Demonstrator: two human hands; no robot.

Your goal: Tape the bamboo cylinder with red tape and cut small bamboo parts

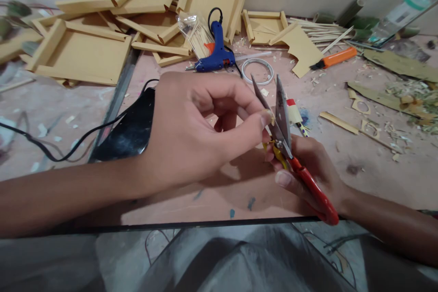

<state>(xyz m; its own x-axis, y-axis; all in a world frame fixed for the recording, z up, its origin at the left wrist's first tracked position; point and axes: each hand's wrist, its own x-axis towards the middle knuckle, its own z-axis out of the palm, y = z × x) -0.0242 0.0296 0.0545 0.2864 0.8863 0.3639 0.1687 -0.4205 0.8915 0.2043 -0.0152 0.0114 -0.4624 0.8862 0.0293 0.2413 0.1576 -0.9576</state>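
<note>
In the head view my right hand point(308, 164) is wrapped round a pair of scissors point(282, 109) with one red and one yellow handle. The blades stand apart and point away from me, above the table. My left hand point(205, 123) crosses in front, thumb and forefinger pinched right at the blades. A tiny yellowish bit shows at those fingertips, too small to name. Behind the hands lie a blue glue gun point(215, 54) and a roll of clear tape point(257, 71). Part of a black, shiny flat object point(126, 127) is hidden by my left hand.
Tan cardboard trays point(85, 54) are piled along the back wall. An orange utility knife point(335, 58), thin sticks point(315, 32), a plastic bottle point(400, 16) and scraps point(410, 96) lie to the right. A black cable point(61, 157) crosses the left side. The table's dark edge point(205, 224) runs nearest me.
</note>
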